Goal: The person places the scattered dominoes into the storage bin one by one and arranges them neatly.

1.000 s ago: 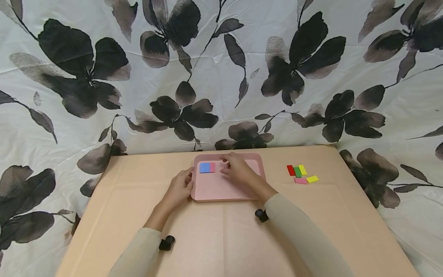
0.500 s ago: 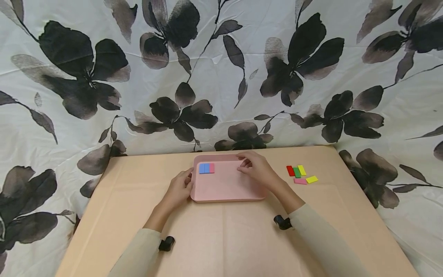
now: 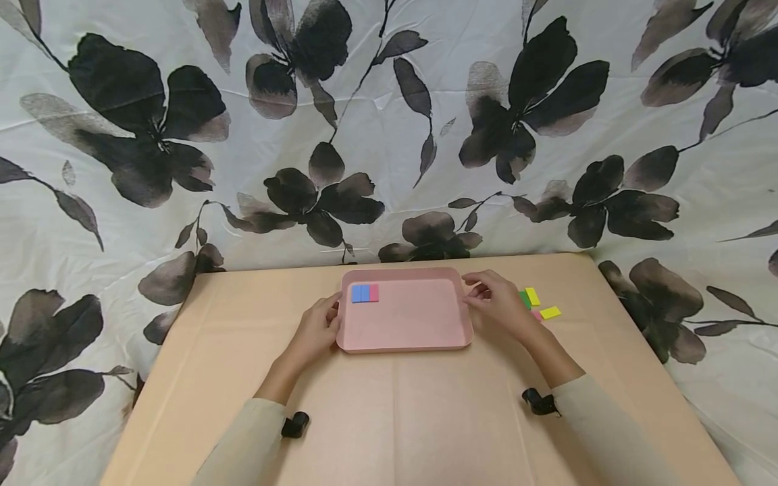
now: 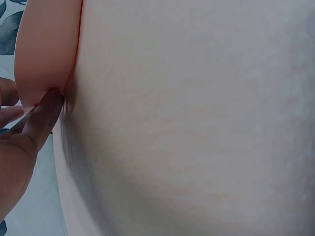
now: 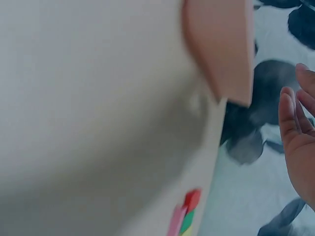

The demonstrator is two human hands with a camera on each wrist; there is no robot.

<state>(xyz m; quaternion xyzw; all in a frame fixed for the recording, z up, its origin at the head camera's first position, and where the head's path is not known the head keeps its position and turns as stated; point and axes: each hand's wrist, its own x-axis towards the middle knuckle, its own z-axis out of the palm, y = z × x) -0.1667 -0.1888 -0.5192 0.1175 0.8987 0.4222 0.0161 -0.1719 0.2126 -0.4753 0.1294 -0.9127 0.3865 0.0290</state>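
Note:
A pink rectangular tray (image 3: 407, 331) lies near the table's far edge. Inside, at its upper left, two blue tiles (image 3: 360, 293) and a pink tile (image 3: 374, 292) sit side by side. My left hand (image 3: 314, 329) holds the tray's left edge; in the left wrist view the thumb (image 4: 48, 105) presses its side wall. Just off the tray's right side hovers my right hand (image 3: 498, 300), fingers loosely bent and nothing between them. Beyond it lie two yellow tiles (image 3: 550, 312), a green tile (image 3: 525, 299) and a partly covered pink tile (image 5: 176, 221). A red tile (image 5: 192, 199) shows only in the right wrist view.
The tan table (image 3: 389, 418) stretches in front of the tray, toward me. A white cloth with dark flowers (image 3: 425, 135) hangs behind it and down both sides. Each wrist carries a small black camera (image 3: 296, 425).
My right hand has moved right, from above the tray to beyond its right rim, and now covers the red tile in the head view. The left hand stays put.

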